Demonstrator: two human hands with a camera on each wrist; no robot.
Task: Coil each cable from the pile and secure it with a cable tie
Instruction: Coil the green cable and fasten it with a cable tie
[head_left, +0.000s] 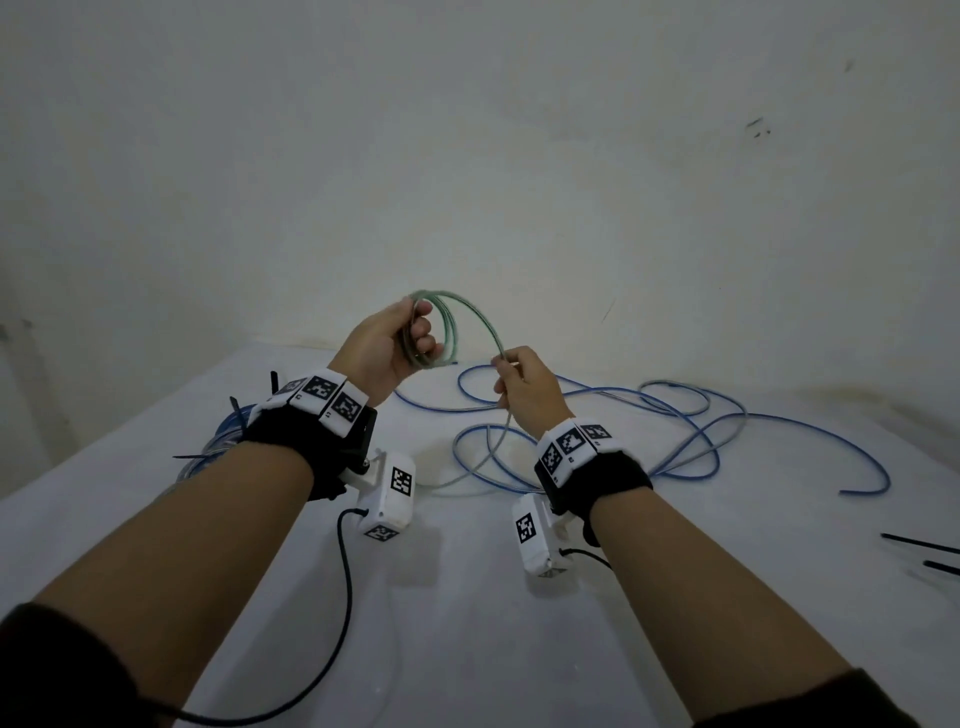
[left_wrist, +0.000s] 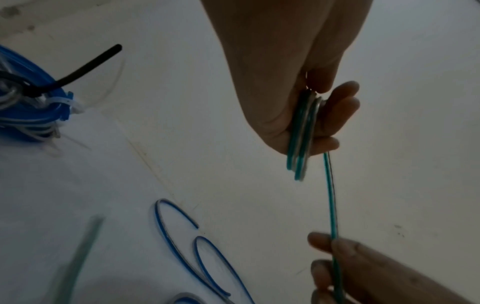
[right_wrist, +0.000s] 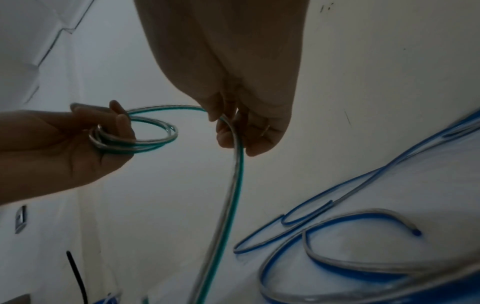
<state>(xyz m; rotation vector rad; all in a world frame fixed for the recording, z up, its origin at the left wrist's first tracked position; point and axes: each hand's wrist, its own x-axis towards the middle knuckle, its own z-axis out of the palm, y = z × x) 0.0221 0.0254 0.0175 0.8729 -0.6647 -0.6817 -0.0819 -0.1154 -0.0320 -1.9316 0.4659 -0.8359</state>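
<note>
A white table (head_left: 467, 623) fills the lower scene, its far edge meeting a pale wall (head_left: 519, 130); the near middle of the surface lies bare between the forearms. Loose blue cables (head_left: 675, 415) sprawl over the far right part of the table, one end curving out toward the right edge. At the far left, half hidden behind the left wrist, sits a bundle of coiled blue cables (left_wrist: 33, 115) bound with black and white ties; its full extent is cut off in every view. Both hands are raised above the table in front of the wall. The left hand (head_left: 387, 345) curls its fingers round a small coil of green cable (head_left: 441, 322), several loops stacked together. From that coil one strand arches right and down to the right hand (head_left: 524, 387), which pinches it between thumb and fingers; below the pinch the strand drops to the table among the blue loops. Black cable ties (head_left: 930, 553) lie at the right edge, cut off by the frame, so their number cannot be told.
</note>
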